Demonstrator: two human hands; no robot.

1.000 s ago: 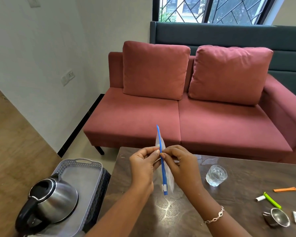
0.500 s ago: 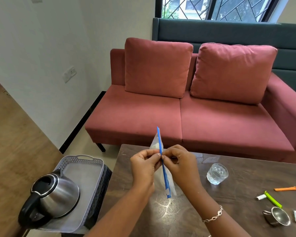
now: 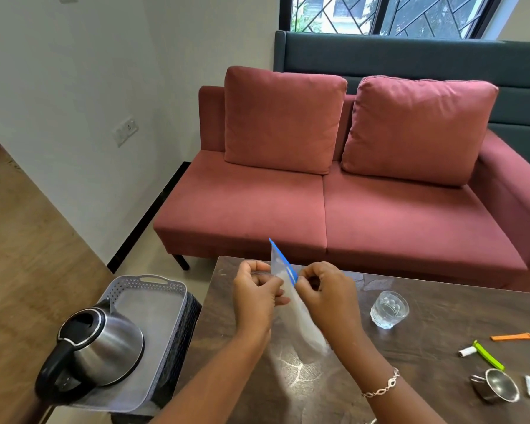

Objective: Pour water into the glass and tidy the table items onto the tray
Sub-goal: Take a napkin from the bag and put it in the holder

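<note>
Zip bag, blue seal: left hand and right hand are pinching its mouth, fingers curled. Hazard, likely: film slipping; a jerk tipping the nearby glass.

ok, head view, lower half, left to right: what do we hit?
kettle → left hand → right hand → glass → steel cup. Zip bag omitted: pinched by both hands, overlaps them.
</note>
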